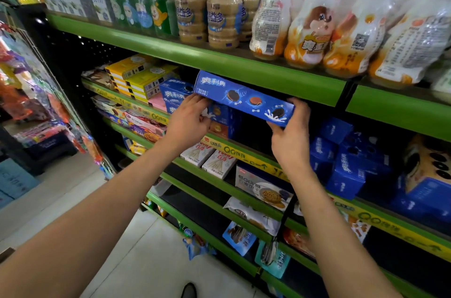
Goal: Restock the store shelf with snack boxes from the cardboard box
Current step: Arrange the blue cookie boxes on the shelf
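Person holds a long blue cookie box lengthwise with both hands, tilted, right end lower, at the mouth of the second shelf just under the green shelf edge. Left hand grips the box's left end, fingers curled under and behind it. Right hand grips the right end, thumb along the near side, fingers wrapped over the far edge.

Behind the left end stand more blue boxes, touching or nearly touching the held one. Left of those sits a stack of yellow boxes with a pink pack at its foot. Below the held box, an orange-and-blue pack stands in the gap. To the right, small blue cartons are piled loosely on the same shelf.

Shelf above carries beige drink bottles and wrapped orange-white bottle packs. Shelf below has white stick-snack boxes behind a yellow price strip. Hanging snack bags fill the far left. Cardboard box not in view.
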A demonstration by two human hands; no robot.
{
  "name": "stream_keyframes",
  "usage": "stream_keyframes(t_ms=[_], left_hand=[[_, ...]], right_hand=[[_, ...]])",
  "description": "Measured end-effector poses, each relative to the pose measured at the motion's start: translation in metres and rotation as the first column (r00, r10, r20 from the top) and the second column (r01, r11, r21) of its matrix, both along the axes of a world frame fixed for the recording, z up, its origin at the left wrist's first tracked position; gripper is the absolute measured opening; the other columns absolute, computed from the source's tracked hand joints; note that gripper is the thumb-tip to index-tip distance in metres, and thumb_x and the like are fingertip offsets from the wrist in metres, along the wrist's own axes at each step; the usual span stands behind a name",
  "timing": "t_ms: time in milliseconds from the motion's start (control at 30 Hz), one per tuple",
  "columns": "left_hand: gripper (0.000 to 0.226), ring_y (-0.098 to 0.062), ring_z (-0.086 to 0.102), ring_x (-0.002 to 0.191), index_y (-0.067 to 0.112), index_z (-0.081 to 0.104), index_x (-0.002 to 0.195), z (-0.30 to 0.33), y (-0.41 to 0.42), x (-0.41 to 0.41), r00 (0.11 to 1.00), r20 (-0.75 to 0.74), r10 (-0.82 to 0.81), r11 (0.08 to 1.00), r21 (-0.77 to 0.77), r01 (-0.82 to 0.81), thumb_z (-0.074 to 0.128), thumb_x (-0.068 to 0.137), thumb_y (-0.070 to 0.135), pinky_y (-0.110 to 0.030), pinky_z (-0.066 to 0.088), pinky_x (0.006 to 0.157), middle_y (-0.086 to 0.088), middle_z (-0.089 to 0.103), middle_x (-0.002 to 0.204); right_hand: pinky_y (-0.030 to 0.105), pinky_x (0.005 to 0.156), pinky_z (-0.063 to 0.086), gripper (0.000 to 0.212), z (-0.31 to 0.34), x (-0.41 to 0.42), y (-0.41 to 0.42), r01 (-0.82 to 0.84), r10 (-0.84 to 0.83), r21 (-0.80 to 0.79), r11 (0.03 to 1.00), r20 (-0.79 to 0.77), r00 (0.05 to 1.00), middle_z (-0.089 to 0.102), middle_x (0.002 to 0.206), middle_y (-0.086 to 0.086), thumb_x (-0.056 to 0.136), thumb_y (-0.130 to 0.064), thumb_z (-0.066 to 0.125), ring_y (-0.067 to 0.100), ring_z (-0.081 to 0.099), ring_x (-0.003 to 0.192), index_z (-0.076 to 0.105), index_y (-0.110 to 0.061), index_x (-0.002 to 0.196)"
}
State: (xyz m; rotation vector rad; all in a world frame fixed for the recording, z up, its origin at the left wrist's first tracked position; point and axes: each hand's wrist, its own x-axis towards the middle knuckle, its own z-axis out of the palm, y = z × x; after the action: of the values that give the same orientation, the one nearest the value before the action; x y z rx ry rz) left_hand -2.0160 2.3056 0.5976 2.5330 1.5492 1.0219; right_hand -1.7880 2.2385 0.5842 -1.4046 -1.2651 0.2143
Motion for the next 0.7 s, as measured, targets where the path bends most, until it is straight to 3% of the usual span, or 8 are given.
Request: stream_keyframes(t_ms=[100, 233, 300, 500, 700], left_hand=[[0.046, -0.033, 0.051, 0.125, 0.011, 0.061, 0.127, 0.001, -0.002, 0.000, 1.000, 0.015, -0.009, 1.000, 0.009, 0.009, 0.057, 0.082, 0.011, -0.049, 0.046, 0.100, -0.009, 0.062, 0.127], [0.053, -0.025, 0.043, 0.136, 0.017, 0.057, 0.137, -0.002, -0.001, 0.000, 1.000, 0.028, 0.008, 1.000, -0.018, -0.008, 0.053, 0.084, 0.015, -0.035, 0.029, 0.113, -0.004, 0.057, 0.140], [0.052, -0.023, 0.042, 0.138, 0.018, 0.057, 0.137, -0.004, 0.000, 0.001, 0.999, 0.050, 0.013, 1.000, -0.020, -0.012, 0.053, 0.085, 0.017, -0.029, 0.023, 0.111, -0.003, 0.055, 0.142], [0.053, -0.021, 0.039, 0.140, 0.017, 0.057, 0.137, -0.007, 0.004, 0.000, 0.998, 0.069, -0.013, 1.000, -0.019, 0.014, 0.055, 0.085, 0.013, -0.030, 0.023, 0.114, -0.002, 0.054, 0.143], [0.057, -0.022, 0.038, 0.140, 0.017, 0.056, 0.138, -0.004, 0.000, 0.000, 0.997, 0.078, -0.029, 0.999, -0.030, 0.031, 0.049, 0.081, 0.016, -0.038, 0.030, 0.115, -0.002, 0.053, 0.144]], right_hand=[[0.032, 0.095, 0.044, 0.058, 0.001, 0.005, 0.002, 0.062, -0.064, 0.052, 0.997, 0.040, 0.997, 0.044, 0.121, 0.000, 0.080, 0.007, 0.067, 0.022, 0.052, 0.116, 0.044, -0.022, 0.124], [0.046, 0.111, 0.036, 0.064, 0.003, 0.006, 0.015, 0.199, -0.202, 0.067, 0.978, 0.044, 0.978, 0.043, 0.136, 0.022, 0.074, 0.015, 0.058, 0.039, 0.042, 0.130, 0.047, -0.004, 0.134], [0.042, 0.115, 0.029, 0.069, 0.005, 0.002, 0.026, 0.203, -0.202, -0.008, 0.979, 0.019, 0.979, 0.037, 0.146, 0.023, 0.077, 0.015, 0.056, 0.039, 0.036, 0.137, 0.043, -0.005, 0.141], [0.044, 0.102, 0.044, 0.058, 0.002, -0.006, 0.068, 0.087, -0.081, -0.299, 0.950, 0.031, 0.996, 0.052, 0.135, 0.018, 0.087, -0.001, 0.065, 0.037, 0.051, 0.125, 0.043, -0.011, 0.140], [0.041, 0.103, 0.046, 0.061, -0.005, 0.009, 0.099, -0.071, 0.145, -0.603, 0.794, 0.073, 0.987, 0.062, 0.130, 0.011, 0.083, -0.015, 0.076, 0.030, 0.058, 0.120, 0.047, -0.015, 0.137]])
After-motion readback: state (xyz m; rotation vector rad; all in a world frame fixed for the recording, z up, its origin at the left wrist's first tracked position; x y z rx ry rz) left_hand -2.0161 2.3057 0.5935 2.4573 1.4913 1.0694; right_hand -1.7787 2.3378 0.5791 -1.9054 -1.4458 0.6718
